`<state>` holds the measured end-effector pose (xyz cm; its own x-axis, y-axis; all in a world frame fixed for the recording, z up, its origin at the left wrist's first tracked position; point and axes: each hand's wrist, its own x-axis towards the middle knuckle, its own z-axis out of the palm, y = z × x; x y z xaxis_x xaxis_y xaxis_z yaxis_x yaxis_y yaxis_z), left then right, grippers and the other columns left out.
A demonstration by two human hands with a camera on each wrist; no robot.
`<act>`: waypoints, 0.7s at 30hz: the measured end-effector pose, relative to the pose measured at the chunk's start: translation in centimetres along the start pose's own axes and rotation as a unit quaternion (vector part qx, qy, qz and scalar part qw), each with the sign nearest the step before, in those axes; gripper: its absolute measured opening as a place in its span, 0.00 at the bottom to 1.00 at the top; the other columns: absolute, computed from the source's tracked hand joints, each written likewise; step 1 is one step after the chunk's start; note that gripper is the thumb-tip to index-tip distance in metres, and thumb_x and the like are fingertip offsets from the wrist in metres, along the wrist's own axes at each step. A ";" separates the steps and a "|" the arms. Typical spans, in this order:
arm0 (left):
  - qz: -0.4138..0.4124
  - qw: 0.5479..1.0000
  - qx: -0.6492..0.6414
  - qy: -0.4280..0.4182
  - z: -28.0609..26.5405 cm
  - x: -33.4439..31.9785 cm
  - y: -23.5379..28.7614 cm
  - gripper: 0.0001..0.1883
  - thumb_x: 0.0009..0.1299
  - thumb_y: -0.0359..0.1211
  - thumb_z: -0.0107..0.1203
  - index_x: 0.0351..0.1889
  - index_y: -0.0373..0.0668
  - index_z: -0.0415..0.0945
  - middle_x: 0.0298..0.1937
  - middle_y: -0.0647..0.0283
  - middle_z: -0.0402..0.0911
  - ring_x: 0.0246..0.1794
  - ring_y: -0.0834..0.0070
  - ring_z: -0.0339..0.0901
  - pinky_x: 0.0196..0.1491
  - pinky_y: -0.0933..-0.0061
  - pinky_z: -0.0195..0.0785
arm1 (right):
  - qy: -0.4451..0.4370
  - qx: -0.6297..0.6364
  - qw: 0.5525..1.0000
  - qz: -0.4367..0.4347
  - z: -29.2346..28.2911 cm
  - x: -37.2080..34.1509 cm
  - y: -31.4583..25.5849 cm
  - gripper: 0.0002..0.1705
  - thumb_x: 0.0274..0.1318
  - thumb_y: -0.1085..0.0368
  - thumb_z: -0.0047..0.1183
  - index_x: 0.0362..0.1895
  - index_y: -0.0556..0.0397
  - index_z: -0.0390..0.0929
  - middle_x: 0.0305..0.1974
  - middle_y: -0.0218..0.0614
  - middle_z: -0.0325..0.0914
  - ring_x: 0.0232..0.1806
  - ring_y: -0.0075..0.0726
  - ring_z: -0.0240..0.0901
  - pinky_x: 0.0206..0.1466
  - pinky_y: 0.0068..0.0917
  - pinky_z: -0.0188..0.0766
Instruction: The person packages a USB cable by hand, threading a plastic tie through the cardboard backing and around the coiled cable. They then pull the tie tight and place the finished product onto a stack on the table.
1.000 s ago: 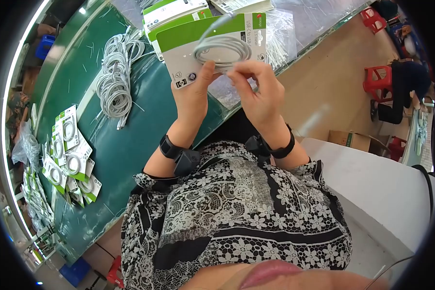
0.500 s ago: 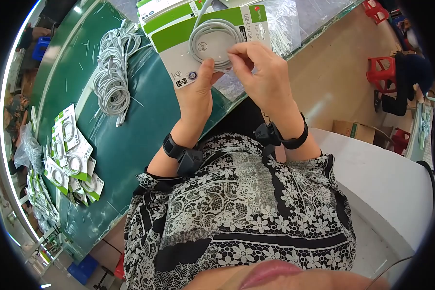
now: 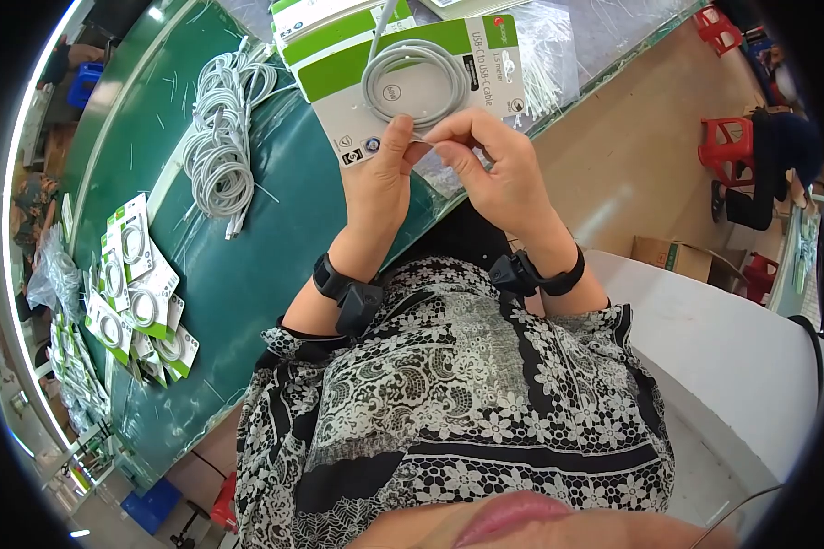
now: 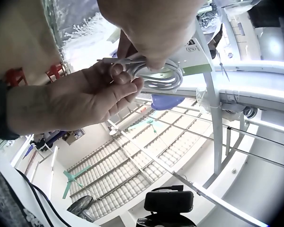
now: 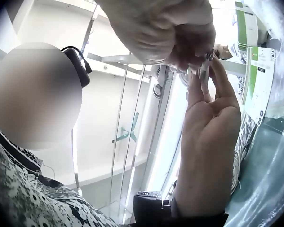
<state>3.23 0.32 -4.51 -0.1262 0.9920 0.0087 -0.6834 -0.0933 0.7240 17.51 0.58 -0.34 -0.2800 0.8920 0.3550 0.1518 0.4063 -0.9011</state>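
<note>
My left hand grips a green-and-white packaging card by its lower edge, the thumb lying over a coiled white cable. Printing on the card reads USB-C to USB-C cable. One cable end runs upward past the card's top edge. My right hand pinches a thin white strand at the coil's lower edge, thumb and index fingertip together, close to the left fingers. In the left wrist view a cable plug sticks out by the fingers. The back of the card is hidden in the head view.
Stacked cards lie behind the held card, beside a bunch of thin white strands. Coiled cables lie on the green table. Carded cables are piled at left. A red stool stands by another person at right.
The card was raised and the coil tilted with its cable end swinging; now the coil lies flatter on the card. My right fingers moved from the coil's right side to its lower edge.
</note>
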 end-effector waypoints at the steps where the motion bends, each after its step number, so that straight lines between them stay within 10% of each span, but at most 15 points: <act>1: 0.000 1.000 0.001 0.001 0.1 0.0 0.0 0.19 0.68 0.27 0.56 0.57 0.43 0.66 0.49 0.63 0.75 0.46 0.74 0.77 0.42 0.73 0.77 | -0.008 0.001 1.000 0.011 -0.1 0.1 0.0 0.05 0.57 0.74 0.54 0.38 0.58 0.77 0.31 0.29 0.77 0.32 0.19 0.70 0.37 0.18 0.68; 10: 0.001 1.000 0.022 0.009 0.1 -0.2 0.0 0.19 0.68 0.27 0.57 0.56 0.43 0.66 0.49 0.63 0.76 0.45 0.75 0.77 0.42 0.74 0.76 | -0.041 0.030 0.997 0.061 -0.5 0.4 0.4 0.03 0.56 0.74 0.54 0.36 0.58 0.77 0.29 0.29 0.76 0.32 0.19 0.70 0.37 0.19 0.68; 21: 0.067 0.992 0.109 0.019 0.4 -0.5 -0.1 0.16 0.67 0.25 0.58 0.52 0.37 0.71 0.45 0.63 0.78 0.42 0.78 0.77 0.41 0.76 0.74 | 0.089 -0.282 0.946 -0.136 0.0 1.0 -0.1 0.06 0.43 0.76 0.59 0.30 0.55 0.78 0.26 0.35 0.75 0.30 0.42 0.72 0.32 0.32 0.70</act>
<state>3.63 -0.09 -4.30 -0.2350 0.9677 0.0910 -0.4877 -0.1983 0.8502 17.26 1.48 0.08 -0.2253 0.7385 0.6355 0.5931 0.6215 -0.5119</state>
